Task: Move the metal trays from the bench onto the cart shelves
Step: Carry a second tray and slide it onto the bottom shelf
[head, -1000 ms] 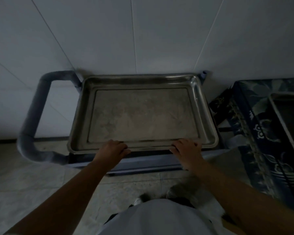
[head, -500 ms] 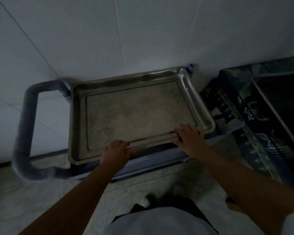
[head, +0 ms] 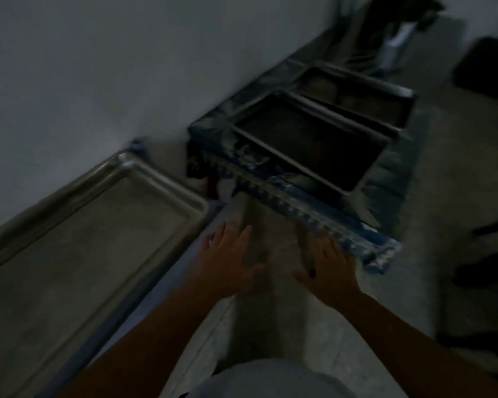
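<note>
Presently, dim and motion-blurred frame; fine detail is poor throughout.

Left fingers: straight and slightly spread, thumb out to the side, holding nothing; fingertip outlines smear into the floor behind.
Left hand point(head: 230, 254): palm down in the gap between cart and bench, just beside the cart's blue edge, apart from any tray.
Right fingers: extended and loosely spread, gripping nothing; tips blur against the bench's front edge, so contact cannot be told.
Right hand point(head: 327, 265): palm down, at the near corner of the bench.
Forearms: both run in from the bottom edge, bare; a pale garment shows between them, cut off by the frame.
Tray on cart point(head: 78, 242): lies flat on the cart's top, long side near the wall; its left end is cut off by the frame.
Cart point(head: 167, 280): only a blue rim strip beside the tray shows; shelves below are hidden.
Bench point(head: 308, 216): covered in blue patterned cloth, stands against the wall to the right of the cart.
Near bench tray point(head: 308, 142): dark inside, sits flat on the cloth.
Far bench tray point(head: 365, 96): just behind the near one, side by side; contents unreadable.
Background: dark shapes at upper right, too blurred to identify.
</note>
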The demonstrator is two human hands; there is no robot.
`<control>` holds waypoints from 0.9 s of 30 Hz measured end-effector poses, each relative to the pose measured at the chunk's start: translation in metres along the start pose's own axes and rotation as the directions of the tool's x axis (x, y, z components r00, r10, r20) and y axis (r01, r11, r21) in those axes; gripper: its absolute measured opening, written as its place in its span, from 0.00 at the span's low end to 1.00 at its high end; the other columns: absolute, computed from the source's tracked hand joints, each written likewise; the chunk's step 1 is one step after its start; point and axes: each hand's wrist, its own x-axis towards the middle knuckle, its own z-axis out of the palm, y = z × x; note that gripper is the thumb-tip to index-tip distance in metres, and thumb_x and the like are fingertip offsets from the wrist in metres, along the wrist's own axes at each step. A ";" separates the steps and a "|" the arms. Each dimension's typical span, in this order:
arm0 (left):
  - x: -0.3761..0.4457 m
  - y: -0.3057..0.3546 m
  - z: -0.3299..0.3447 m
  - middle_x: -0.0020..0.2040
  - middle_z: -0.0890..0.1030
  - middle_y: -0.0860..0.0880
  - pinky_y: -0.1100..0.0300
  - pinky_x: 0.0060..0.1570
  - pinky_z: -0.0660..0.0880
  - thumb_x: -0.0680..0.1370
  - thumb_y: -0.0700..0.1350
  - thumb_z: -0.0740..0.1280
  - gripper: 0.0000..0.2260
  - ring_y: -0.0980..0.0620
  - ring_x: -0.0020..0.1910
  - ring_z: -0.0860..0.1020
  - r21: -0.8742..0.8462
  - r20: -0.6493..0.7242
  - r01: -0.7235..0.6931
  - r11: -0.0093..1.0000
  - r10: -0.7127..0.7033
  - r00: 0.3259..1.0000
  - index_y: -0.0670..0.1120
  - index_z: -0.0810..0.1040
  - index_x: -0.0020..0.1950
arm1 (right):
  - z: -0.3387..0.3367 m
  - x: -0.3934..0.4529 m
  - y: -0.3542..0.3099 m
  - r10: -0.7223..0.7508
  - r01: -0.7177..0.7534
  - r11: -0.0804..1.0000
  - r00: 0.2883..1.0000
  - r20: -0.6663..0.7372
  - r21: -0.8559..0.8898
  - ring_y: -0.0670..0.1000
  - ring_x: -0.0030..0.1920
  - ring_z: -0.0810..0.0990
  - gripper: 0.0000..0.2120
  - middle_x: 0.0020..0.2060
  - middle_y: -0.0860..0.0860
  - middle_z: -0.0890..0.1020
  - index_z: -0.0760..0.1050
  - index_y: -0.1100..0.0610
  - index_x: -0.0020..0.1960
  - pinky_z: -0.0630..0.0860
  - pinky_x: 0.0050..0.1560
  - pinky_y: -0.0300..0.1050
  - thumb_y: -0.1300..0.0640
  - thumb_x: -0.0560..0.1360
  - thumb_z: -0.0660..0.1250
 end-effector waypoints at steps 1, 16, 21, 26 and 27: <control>0.018 0.032 0.001 0.82 0.48 0.44 0.39 0.75 0.47 0.71 0.74 0.50 0.42 0.43 0.81 0.46 0.013 0.011 -0.089 0.996 0.089 0.996 0.56 0.47 0.81 | -0.010 -0.016 0.034 0.090 -0.090 0.996 0.996 -0.004 0.012 0.57 0.76 0.51 0.49 0.78 0.53 0.52 0.45 0.46 0.75 0.55 0.71 0.66 0.19 0.63 0.47; 0.080 0.347 0.051 0.83 0.47 0.46 0.36 0.73 0.51 0.66 0.82 0.40 0.47 0.43 0.81 0.44 0.092 0.077 -0.621 0.779 0.616 0.784 0.59 0.50 0.80 | -0.066 -0.205 0.284 0.649 -0.649 0.760 0.754 -0.102 0.042 0.53 0.77 0.37 0.53 0.77 0.49 0.35 0.40 0.44 0.77 0.46 0.72 0.62 0.18 0.59 0.42; 0.104 0.390 0.058 0.83 0.45 0.46 0.34 0.74 0.50 0.64 0.82 0.37 0.49 0.43 0.81 0.42 0.137 0.085 -0.605 0.784 0.599 0.796 0.58 0.44 0.80 | -0.083 -0.195 0.335 0.629 -0.624 0.778 0.773 -0.089 0.076 0.52 0.77 0.37 0.52 0.77 0.49 0.37 0.40 0.45 0.77 0.45 0.73 0.62 0.18 0.61 0.44; 0.146 0.422 0.063 0.83 0.45 0.46 0.35 0.75 0.49 0.65 0.81 0.37 0.48 0.43 0.81 0.43 0.167 0.117 -0.591 0.789 0.579 0.807 0.58 0.44 0.81 | -0.095 -0.152 0.385 0.614 -0.610 0.789 0.786 -0.069 0.076 0.52 0.77 0.37 0.53 0.77 0.49 0.37 0.41 0.46 0.77 0.47 0.73 0.64 0.18 0.60 0.43; 0.159 0.429 0.065 0.83 0.45 0.46 0.35 0.75 0.48 0.66 0.81 0.38 0.47 0.43 0.81 0.42 0.171 0.123 -0.586 0.792 0.573 0.810 0.58 0.42 0.80 | -0.096 -0.139 0.397 0.613 -0.609 0.790 0.787 -0.069 0.075 0.52 0.77 0.37 0.53 0.77 0.49 0.36 0.41 0.46 0.76 0.46 0.73 0.64 0.17 0.60 0.43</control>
